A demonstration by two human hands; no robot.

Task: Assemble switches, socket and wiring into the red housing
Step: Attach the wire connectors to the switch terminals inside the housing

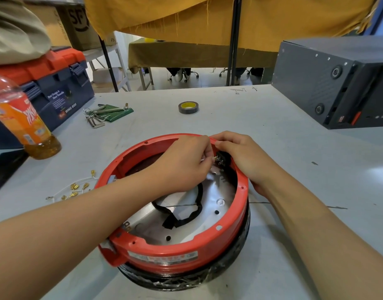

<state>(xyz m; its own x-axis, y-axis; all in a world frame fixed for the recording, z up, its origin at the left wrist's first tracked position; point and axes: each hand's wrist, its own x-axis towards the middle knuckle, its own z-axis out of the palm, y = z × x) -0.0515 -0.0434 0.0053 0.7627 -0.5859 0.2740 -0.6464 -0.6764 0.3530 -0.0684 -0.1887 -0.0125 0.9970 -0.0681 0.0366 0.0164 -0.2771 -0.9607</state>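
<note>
Red housing (164,254) sits centre frame, rigid; my right hand (240,161) grips its rim beside the black switch (221,159). My left hand (184,161) pinches a thin, bendable wire connector (205,158); best held by its sleeve.

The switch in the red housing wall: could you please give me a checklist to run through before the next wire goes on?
1. Housing flat on table: ok.
2. Right hand steadies the rim beside the switch: ok.
3. Left hand pinches a small part at the switch terminals: ok.
4. Connector fully seated: cannot tell, fingers hide it.
5. Spare terminals lie left of the housing: ok.
6. Black cable lies loose inside, away from the switch: ok.
</note>
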